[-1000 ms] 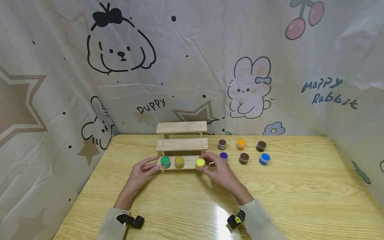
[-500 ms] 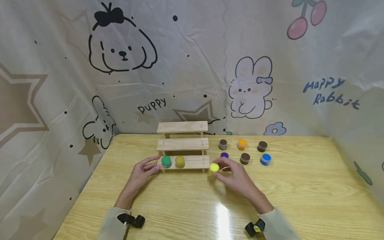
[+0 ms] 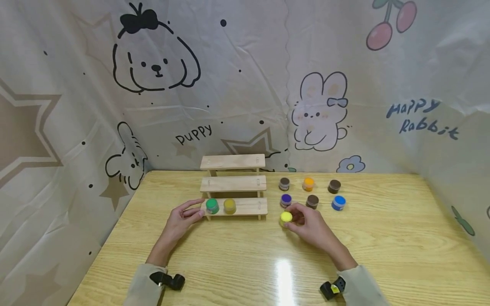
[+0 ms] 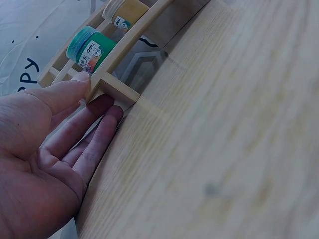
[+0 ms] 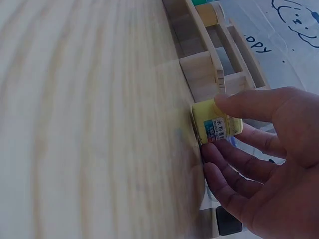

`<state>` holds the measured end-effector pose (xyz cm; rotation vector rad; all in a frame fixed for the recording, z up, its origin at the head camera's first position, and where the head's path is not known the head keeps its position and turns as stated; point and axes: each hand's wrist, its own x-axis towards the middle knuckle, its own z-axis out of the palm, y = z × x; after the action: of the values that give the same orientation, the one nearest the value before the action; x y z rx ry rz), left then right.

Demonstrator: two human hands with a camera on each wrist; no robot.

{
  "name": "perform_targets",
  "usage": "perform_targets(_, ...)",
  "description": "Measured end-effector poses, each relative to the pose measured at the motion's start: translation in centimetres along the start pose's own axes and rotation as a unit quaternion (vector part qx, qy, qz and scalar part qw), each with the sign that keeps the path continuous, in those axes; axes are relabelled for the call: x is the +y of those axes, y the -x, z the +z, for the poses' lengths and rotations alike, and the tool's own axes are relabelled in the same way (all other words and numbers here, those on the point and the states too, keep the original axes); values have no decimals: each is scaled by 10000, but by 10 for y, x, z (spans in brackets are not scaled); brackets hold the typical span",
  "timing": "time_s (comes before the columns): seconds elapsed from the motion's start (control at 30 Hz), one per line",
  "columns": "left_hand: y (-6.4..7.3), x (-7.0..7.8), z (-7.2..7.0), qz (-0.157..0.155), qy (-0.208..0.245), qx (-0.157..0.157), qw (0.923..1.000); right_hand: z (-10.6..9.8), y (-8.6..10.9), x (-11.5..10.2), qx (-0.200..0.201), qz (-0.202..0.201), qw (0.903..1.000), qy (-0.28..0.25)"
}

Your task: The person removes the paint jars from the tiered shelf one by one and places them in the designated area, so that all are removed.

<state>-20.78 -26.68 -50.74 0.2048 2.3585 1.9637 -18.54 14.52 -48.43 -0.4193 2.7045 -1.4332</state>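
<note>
In the head view my right hand [image 3: 311,225] pinches a yellow paint jar [image 3: 286,217] between thumb and fingers, right of the three-tier wooden rack [image 3: 249,207]. The right wrist view shows this labelled yellow jar [image 5: 212,121] at the table surface; whether its base touches the wood I cannot tell. My left hand [image 3: 183,221] holds the left end of the rack's lowest step, thumb on the board's edge and fingers at the leg [image 4: 119,89]. On that step stand a green paint jar [image 3: 212,206] and an ochre one [image 3: 229,206].
Right of the rack, several jars stand in two rows, among them purple [image 3: 285,200], orange [image 3: 308,184], blue [image 3: 338,202] and dark brown [image 3: 334,186] ones. A printed cloth [image 3: 245,97] hangs behind the wooden table [image 3: 229,263].
My right hand has carried the yellow paint jar off the lowest step, rightward to the table in front of the purple jar. My left hand has stayed at the rack's end.
</note>
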Motion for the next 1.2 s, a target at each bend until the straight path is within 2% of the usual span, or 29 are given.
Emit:
perform_targets(0.43, 0, -1, 0, 80, -7, -28, 10000, -4, 0, 7, 71, 149, 9998, -62)
perform_targets(0.73, 0, 0, 1, -3, 11, 18, 10000, -1, 0, 4, 54, 145, 9998, -143)
perform_targets(1.2, 1, -2, 0, 83, 53, -48, 9999, -6, 2, 2, -47, 136, 9999, -26)
